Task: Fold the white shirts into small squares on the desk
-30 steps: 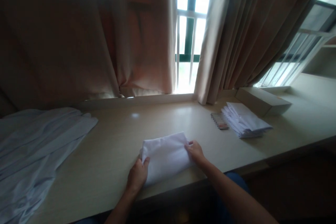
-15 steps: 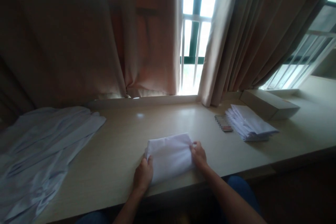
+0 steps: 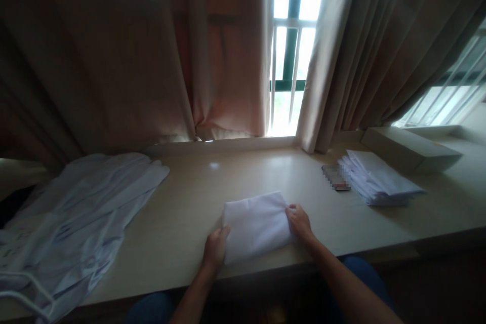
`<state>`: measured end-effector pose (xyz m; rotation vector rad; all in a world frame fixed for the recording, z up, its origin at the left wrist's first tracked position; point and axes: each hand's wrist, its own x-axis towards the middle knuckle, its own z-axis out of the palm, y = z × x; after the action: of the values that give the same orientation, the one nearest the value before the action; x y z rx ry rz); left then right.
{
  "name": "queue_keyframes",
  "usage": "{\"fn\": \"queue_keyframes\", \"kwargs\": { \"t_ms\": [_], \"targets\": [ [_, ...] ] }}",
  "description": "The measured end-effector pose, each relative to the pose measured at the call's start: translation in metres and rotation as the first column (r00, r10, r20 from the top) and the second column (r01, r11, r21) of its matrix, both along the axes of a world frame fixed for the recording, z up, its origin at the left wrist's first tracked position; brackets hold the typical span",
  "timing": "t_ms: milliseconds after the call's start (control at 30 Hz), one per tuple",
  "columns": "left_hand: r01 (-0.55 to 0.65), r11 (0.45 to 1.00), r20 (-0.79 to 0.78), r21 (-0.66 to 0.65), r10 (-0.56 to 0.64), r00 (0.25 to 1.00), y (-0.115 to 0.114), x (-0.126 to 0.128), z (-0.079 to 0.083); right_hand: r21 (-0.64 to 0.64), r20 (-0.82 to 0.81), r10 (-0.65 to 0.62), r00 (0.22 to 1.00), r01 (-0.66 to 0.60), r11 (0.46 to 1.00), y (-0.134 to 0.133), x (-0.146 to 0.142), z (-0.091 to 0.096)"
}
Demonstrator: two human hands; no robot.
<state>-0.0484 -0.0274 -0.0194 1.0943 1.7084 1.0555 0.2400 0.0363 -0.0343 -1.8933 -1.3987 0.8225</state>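
A folded white cloth (image 3: 256,228), a neat rectangle with a few soft creases running across its upper face, is at the near edge of the pale tabletop (image 3: 190,212), directly in front of the person; whether its near side is slightly lifted cannot be told. The left hand (image 3: 215,248) grasps its left side, thumb lying over the top face and the other fingers mostly hidden. The right hand (image 3: 299,220) pinches the right side near the far corner, where small creases gather at the fingertips. Beyond the right hand, well apart from the cloth, a small flat object (image 3: 336,178) is pixelated past recognition and sits just beside a stack of folded white cloths (image 3: 379,177), whose layers are a little uneven. Behind that stack is a low pale box-shaped block (image 3: 413,149). To the left, a loose heap of white fabric (image 3: 98,202) spreads across the tabletop in long overlapping folds, with bent white rods (image 3: 30,288) at its near end, partly cut off by the picture's border. Under the tabletop's near edge, the person's blue-clad knees (image 3: 364,273) show on both sides. At the back hang a brownish left curtain (image 3: 152,61) and a pleated right curtain (image 3: 364,45), with a bright barred window (image 3: 292,61) showing through the gap between them.
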Motion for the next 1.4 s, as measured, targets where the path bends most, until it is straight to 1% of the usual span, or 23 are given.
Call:
{"fn": "queue_keyframes", "kwargs": {
  "t_ms": [167, 300, 367, 400, 433, 467, 500, 533, 567, 600, 633, 700, 733, 800, 867, 967, 1067, 1133, 1200, 1267, 1400],
  "targets": [
    [-0.059, 0.998, -0.093, 0.009, 0.060, 0.994, 0.005, 0.002, -0.003, -0.020, 0.027, 0.005, 1.000, -0.004, 1.000, 0.002, -0.002, 0.001],
    [-0.114, 0.993, -0.162, -0.010, 0.111, 0.981, 0.007, 0.001, -0.001, 0.005, 0.032, 0.010, 0.999, -0.011, 1.000, 0.002, 0.000, 0.008],
    [-0.147, 0.989, -0.199, -0.033, 0.138, 0.970, 0.006, 0.001, 0.004, 0.040, 0.038, -0.002, 0.999, 0.001, 0.999, 0.000, 0.002, 0.017],
    [-0.167, 0.985, -0.229, -0.033, 0.155, 0.961, 0.005, 0.002, 0.009, 0.079, 0.048, -0.013, 0.999, 0.009, 0.997, -0.001, 0.001, 0.022],
    [-0.182, 0.983, -0.280, -0.003, 0.174, 0.944, 0.003, 0.005, 0.014, 0.141, 0.066, -0.022, 0.998, 0.013, 0.990, -0.002, 0.000, 0.027],
    [-0.183, 0.981, -0.353, 0.061, 0.193, 0.916, 0.002, 0.008, 0.021, 0.224, 0.091, -0.026, 0.996, 0.005, 0.975, -0.004, -0.003, 0.033],
    [-0.154, 0.976, -0.438, 0.151, 0.206, 0.875, 0.001, 0.014, 0.027, 0.312, 0.122, -0.017, 0.992, -0.022, 0.950, -0.006, -0.008, 0.039],
    [-0.094, 0.964, -0.526, 0.249, 0.216, 0.823, 0.001, 0.020, 0.034, 0.391, 0.163, 0.011, 0.987, -0.075, 0.917, -0.007, -0.014, 0.044],
    [-0.001, 0.944, -0.610, 0.331, 0.214, 0.763, 0.003, 0.027, 0.041, 0.446, 0.218, 0.056, 0.974, -0.151, 0.882, -0.008, -0.022, 0.049],
    [0.110, 0.920, -0.683, 0.375, 0.194, 0.704, 0.006, 0.034, 0.046, 0.468, 0.282, 0.113, 0.953, -0.240, 0.851, -0.009, -0.030, 0.053],
    [0.214, 0.900, -0.740, 0.379, 0.155, 0.654, 0.011, 0.041, 0.050, 0.456, 0.348, 0.176, 0.921, -0.330, 0.827, -0.009, -0.039, 0.057],
    [0.369, 0.874, -0.827, 0.317, 0.064, 0.558, 0.024, 0.049, 0.051, 0.388, 0.475, 0.284, 0.833, -0.487, 0.782, -0.007, -0.054, 0.060],
    [0.414, 0.868, -0.858, 0.274, 0.026, 0.514, 0.031, 0.051, 0.048, 0.350, 0.524, 0.320, 0.789, -0.543, 0.763, -0.006, -0.060, 0.060],
    [0.454, 0.869, -0.895, 0.195, -0.032, 0.445, 0.042, 0.047, 0.037, 0.281, 0.590, 0.365, 0.720, -0.607, 0.743, -0.002, -0.065, 0.055],
    [0.454, 0.883, -0.912, 0.118, -0.085, 0.401, 0.048, 0.037, 0.020, 0.206, 0.622, 0.392, 0.678, -0.624, 0.754, 0.003, -0.064, 0.043],
    [0.389, 0.921, -0.917, 0.029, -0.131, 0.378, 0.049, 0.021, -0.007, 0.110, 0.637, 0.415, 0.650, -0.609, 0.785, 0.009, -0.055, 0.022],
    [0.343, 0.939, -0.924, 0.015, -0.118, 0.363, 0.048, 0.014, -0.026, 0.089, 0.646, 0.411, 0.643, -0.598, 0.797, 0.011, -0.049, 0.008],
    [0.347, 0.938, -0.930, 0.026, -0.105, 0.353, 0.050, 0.012, -0.032, 0.084, 0.643, 0.402, 0.652, -0.581, 0.809, 0.012, -0.048, 0.005],
    [0.355, 0.934, -0.932, 0.034, -0.098, 0.349, 0.057, 0.012, -0.035, 0.067, 0.631, 0.397, 0.667, -0.557, 0.828, 0.014, -0.049, 0.005],
    [0.365, 0.930, -0.934, 0.041, -0.094, 0.345, 0.066, 0.013, -0.036, 0.050, 0.618, 0.393, 0.681, -0.533, 0.844, 0.020, -0.049, 0.008],
    [0.376, 0.925, -0.933, 0.045, -0.096, 0.347, 0.090, 0.015, -0.034, 0.044, 0.605, 0.386, 0.696, -0.513, 0.857, 0.037, -0.049, 0.011]
  ]
}}
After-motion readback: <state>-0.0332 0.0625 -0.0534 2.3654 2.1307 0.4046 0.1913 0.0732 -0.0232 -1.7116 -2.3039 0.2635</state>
